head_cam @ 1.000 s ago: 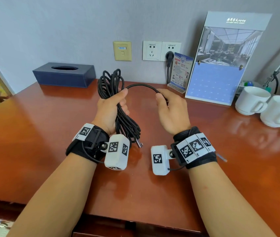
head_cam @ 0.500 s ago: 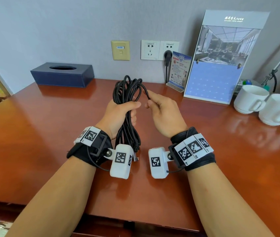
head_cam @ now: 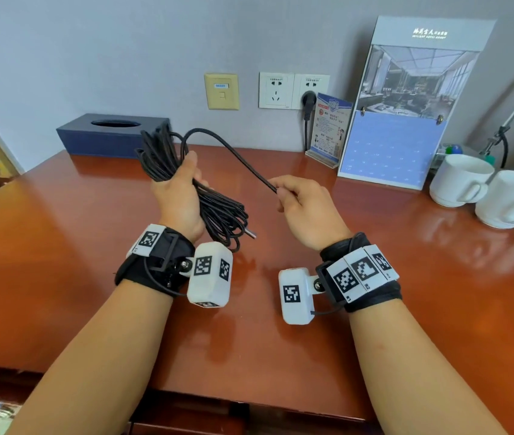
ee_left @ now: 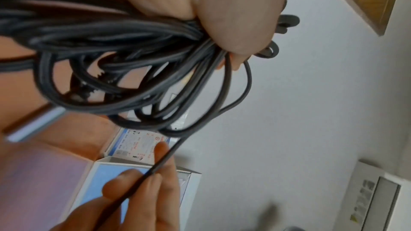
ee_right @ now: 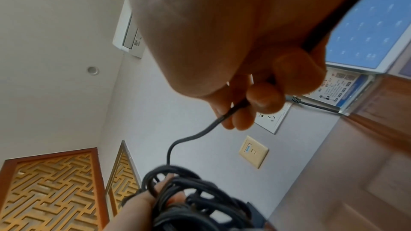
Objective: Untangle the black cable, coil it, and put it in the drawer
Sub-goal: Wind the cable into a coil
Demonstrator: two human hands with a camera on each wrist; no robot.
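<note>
The near edge of the counter [head_cam: 249,390] runs just under both arms. No drawer shows in any view, so I cannot tell where it is.

The left hand [head_cam: 180,196] holds the cable [head_cam: 218,211] as a thick bunch, fingers curled tight around the loops. The bunch is up in the air over the middle of the counter. A short metal tip hangs out of the low end of the bunch.

The right hand [head_cam: 305,205] pinches one loose strand between its fingers [ee_left: 165,148]. Half a second ago this hand was right next to the bunch. Now it has pulled away to the right, and the bunch has tipped to the left. A long strand now arches between the two hands. I think this means one more loop is being drawn out to wrap on, so the coil is nearly done but not finished.

The bare counter between and beside the hands gives good room to swing the strand. Farther off, two white cups [head_cam: 459,180] sit at the far right. A blue box [head_cam: 105,136] sits far left, just behind the bunch. A calendar [head_cam: 399,120] stands along the wall.
</note>
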